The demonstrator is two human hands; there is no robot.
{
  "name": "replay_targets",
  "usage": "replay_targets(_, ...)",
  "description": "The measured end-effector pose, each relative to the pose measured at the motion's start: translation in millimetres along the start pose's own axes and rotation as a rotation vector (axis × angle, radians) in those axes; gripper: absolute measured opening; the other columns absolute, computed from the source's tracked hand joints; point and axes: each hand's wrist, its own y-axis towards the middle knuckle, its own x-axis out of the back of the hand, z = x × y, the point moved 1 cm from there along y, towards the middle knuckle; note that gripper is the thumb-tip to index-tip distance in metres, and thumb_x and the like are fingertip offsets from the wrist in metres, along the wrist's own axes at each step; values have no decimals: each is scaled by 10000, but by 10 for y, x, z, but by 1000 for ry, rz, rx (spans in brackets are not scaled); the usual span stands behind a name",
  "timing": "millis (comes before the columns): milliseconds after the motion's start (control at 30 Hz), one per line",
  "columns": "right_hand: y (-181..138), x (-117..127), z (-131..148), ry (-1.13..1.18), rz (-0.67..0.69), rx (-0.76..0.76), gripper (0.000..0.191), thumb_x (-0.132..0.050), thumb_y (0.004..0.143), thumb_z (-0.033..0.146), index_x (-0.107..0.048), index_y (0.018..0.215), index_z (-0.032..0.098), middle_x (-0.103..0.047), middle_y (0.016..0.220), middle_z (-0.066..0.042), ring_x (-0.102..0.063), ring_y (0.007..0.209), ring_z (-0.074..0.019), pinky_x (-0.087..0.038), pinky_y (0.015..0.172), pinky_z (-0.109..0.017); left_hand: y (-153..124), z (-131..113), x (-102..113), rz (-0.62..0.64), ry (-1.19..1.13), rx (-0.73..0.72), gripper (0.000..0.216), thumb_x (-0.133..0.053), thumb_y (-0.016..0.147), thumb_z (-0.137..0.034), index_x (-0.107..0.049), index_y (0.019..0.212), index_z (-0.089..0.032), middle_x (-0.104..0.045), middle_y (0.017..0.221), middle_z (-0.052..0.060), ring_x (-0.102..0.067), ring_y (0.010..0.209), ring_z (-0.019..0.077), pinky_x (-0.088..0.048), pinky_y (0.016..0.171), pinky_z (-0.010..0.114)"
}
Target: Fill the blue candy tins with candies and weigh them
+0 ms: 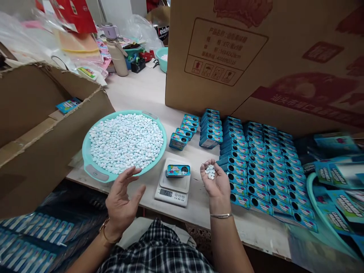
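Note:
My right hand (215,181) is cupped palm up to the right of a small digital scale (173,186) and holds several white candies (210,171). A blue candy box (178,170) with a round hole lies on the scale. My left hand (123,201) hovers open, fingers spread, at the near rim of a teal tray (93,169) heaped with white candies (125,141). It holds nothing.
Rows of blue boxes (256,163) cover the table on the right, with short stacks (183,131) behind the scale. A large printed carton (256,53) stands behind them. An open cardboard box (42,125) sits left. A bottle (117,51) and clutter lie at the back.

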Motion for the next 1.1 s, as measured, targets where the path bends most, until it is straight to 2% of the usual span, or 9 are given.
replay_targets(167,34,15,-6,-5,50,-3,59,-569,865,119,-599,870,170,-611,762,21,-624,678,-80,-573,679,-236,50,13,-137,195,129,-63,645,-717,809,-184,-456,1392,-280,-587,1285,92,-589,1183,269,-548,962,434)
replay_targets(300,10,-7,-2,-20,91,-14,58,-591,864,135,-591,898,182,-574,737,37,-584,624,-62,-537,591,-190,134,-52,-283,373,293,-128,718,-736,803,-306,-386,1429,-288,-537,1357,114,-505,1282,302,-451,1080,506)
replay_targets(433,-82,-79,-18,-148,232,-14,136,-670,830,186,-607,951,191,-460,638,85,-387,436,-22,-325,373,-112,223,-81,-483,532,356,-169,734,-682,842,-338,-309,1471,-285,-471,1417,126,-437,1339,309,-376,1134,525)
replay_targets(533,-177,-162,-49,-350,327,56,241,-716,806,269,-638,1015,176,-423,608,94,-275,399,-10,-203,331,-108,299,-64,-653,604,340,-222,721,-671,839,-286,-317,1467,-262,-478,1403,126,-439,1327,301,-380,1128,499)
replay_targets(667,-265,-261,-80,-712,449,169,346,-712,810,397,-676,1055,155,-401,571,90,-213,401,-10,-135,345,-128,381,5,-819,649,354,-240,685,-694,799,-232,-386,1410,-231,-523,1338,127,-478,1261,310,-409,1083,506)
replay_targets(800,-287,-317,-56,-917,519,242,323,-729,790,386,-717,1012,152,-390,516,82,-277,426,-42,-203,369,-163,395,73,-884,625,330,-223,640,-694,783,-218,-420,1361,-233,-549,1275,118,-509,1200,302,-443,1026,505)
replay_targets(967,-325,-368,-52,-976,561,313,205,-751,759,315,-736,906,173,-482,537,48,-428,522,-88,-309,429,-183,376,130,-901,601,307,-207,602,-704,778,-228,-447,1322,-236,-565,1238,104,-527,1173,294,-463,998,482)
replay_targets(1033,-324,-372,-75,-947,546,321,205,-746,767,322,-730,912,178,-479,534,56,-409,496,-77,-302,417,-179,364,165,-899,606,306,-187,563,-699,779,-220,-469,1292,-229,-578,1215,103,-548,1153,289,-475,983,468)
replay_targets(1100,-295,-357,-100,-843,498,316,238,-735,782,351,-714,944,178,-443,526,78,-327,428,-45,-242,370,-161,346,206,-895,607,294,-150,501,-682,788,-204,-488,1250,-217,-594,1188,101,-578,1118,276,-489,958,447)
